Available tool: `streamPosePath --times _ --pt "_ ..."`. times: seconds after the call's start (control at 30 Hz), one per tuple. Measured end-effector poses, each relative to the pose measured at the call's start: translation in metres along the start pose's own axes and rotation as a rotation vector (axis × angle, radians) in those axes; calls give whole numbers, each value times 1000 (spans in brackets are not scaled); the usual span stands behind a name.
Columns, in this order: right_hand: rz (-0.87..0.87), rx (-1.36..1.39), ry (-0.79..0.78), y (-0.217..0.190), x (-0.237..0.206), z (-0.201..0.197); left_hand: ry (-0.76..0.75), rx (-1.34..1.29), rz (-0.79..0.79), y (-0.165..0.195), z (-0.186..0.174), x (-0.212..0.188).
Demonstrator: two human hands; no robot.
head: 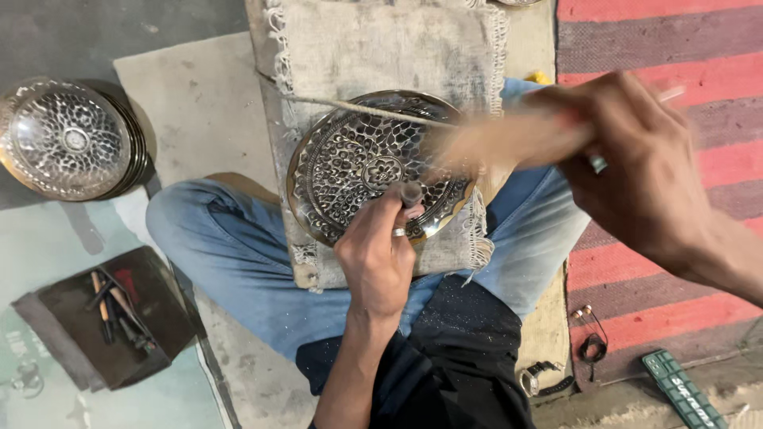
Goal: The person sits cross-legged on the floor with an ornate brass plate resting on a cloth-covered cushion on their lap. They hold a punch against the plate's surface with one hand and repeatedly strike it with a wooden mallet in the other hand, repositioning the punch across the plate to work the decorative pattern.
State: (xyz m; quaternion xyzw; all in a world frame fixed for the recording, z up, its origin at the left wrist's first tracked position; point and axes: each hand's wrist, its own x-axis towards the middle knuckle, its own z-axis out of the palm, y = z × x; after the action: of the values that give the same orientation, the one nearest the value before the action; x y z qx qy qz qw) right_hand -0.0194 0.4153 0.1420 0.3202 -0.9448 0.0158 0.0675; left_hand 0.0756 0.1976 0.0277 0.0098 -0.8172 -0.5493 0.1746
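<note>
**A:** What sits closest to the lens?

**B:** The right hand [644, 179], raised at the right of the frame. Its grip is curled shut around a wooden-handled tool [509, 135], which is so blurred that I cannot tell what kind of head it has. The handle reaches left toward the frame's centre, above the plate's right rim.

**A:** And the other hand?

**B:** The left hand [377, 254] is at centre, just below the middle. Its fingers are pressed together, pinching a short metal punch [411, 193] that stands with its tip on the engraved plate [350, 159]. There is a ring on one finger.

**A:** Where is the plate?

**B:** Centre of the frame, resting on a frayed grey cloth pad [381, 48] laid across the person's lap. It is round and silvery, with a dense floral pattern and a brassy rim. A thin rod or cord [358, 109] crosses its upper part from the left.

**A:** What surrounds that?

**B:** Blue jeans [230, 246] on crossed legs, and a dark shirt at bottom centre. At the upper left, a stack of similar patterned plates [67, 139] lies on the floor. At the lower left, a dark open box [111, 318] holds several small tools. A red and grey striped rug [660, 48] fills the right side. On it, near the lower right, lie a wristwatch [544, 377], a tangle of earphones [590, 334] and a green flat object [683, 389].
</note>
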Motion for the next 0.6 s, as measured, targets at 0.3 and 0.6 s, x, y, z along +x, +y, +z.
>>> streamPosePath --times 0.3,0.6 --pt "298 379 -71 -1 9 -16 60 -98 -68 0 -1 2" --pt "204 506 -46 7 6 -16 30 -84 -38 2 -3 1"
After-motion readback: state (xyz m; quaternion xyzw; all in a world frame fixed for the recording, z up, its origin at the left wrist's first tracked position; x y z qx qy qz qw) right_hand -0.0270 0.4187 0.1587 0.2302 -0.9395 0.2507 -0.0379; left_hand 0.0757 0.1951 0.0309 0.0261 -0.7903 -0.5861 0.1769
